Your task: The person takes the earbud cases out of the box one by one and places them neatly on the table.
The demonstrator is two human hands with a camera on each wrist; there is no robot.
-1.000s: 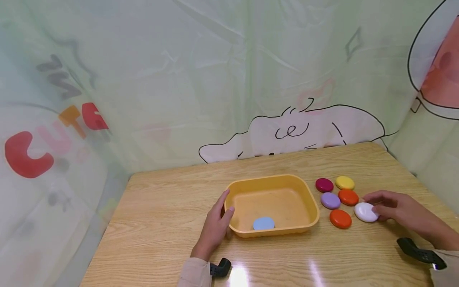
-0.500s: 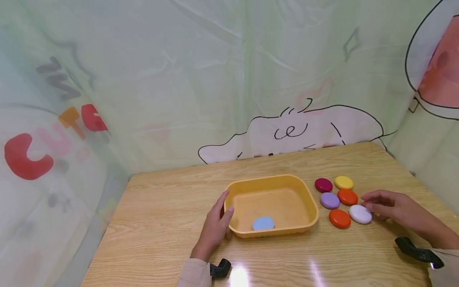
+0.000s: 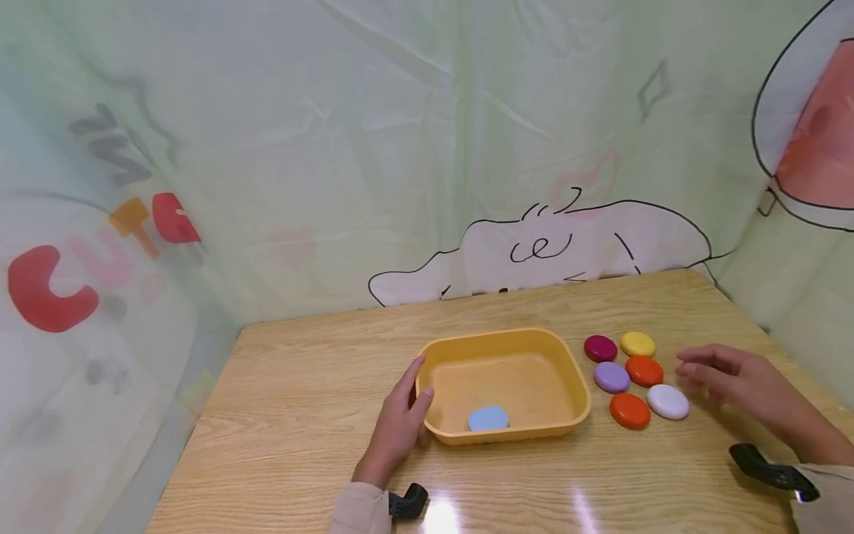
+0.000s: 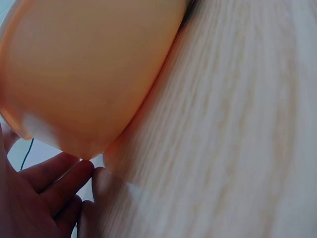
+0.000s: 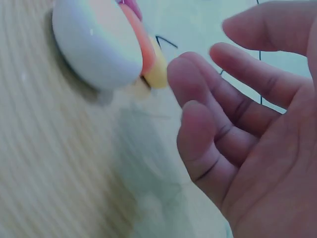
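My left hand (image 3: 395, 423) holds the left side of a shallow yellow plastic tray (image 3: 574, 363), its thumb over the rim and the other fingers against the outer wall (image 4: 94, 69). Inside the tray, by the front wall, lies a light blue rounded disc (image 3: 488, 418). My right hand (image 3: 743, 382) hovers just right of a glossy white disc (image 3: 668, 401), fingers loosely bent and holding nothing. In the right wrist view a gap separates the fingertips from the white disc (image 5: 94, 42).
Beside the white disc lie two orange-red discs (image 3: 630, 411), a lilac disc (image 3: 611, 377), a magenta disc (image 3: 600, 348) and a yellow disc (image 3: 638, 343). All rest on a wood-grain table (image 3: 300, 415). A printed curtain (image 3: 320, 148) hangs behind the table.
The white disc has shifted left, close to the nearer orange-red disc. My right hand has let go of it and drawn slightly away to the right. My left hand and the tray stay put.
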